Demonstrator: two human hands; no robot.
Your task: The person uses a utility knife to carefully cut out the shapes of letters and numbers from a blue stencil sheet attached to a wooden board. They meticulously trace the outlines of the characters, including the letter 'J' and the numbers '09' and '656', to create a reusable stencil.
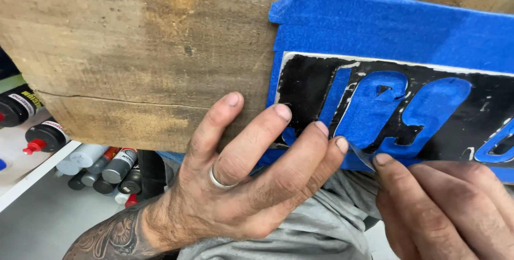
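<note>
The left hand (235,185), a ring on one finger, lay spread open with its fingertips pressed flat against the lower edge of a weathered wooden board (134,51), holding nothing. The right hand (450,206) pinched a small peeled corner of blue masking tape (360,155) between thumb and finger, just beside the left fingertips. The tape covered the board's right half around a black-painted stencil panel (310,86). Spray cans (107,169) lay below the board's left corner.
</note>
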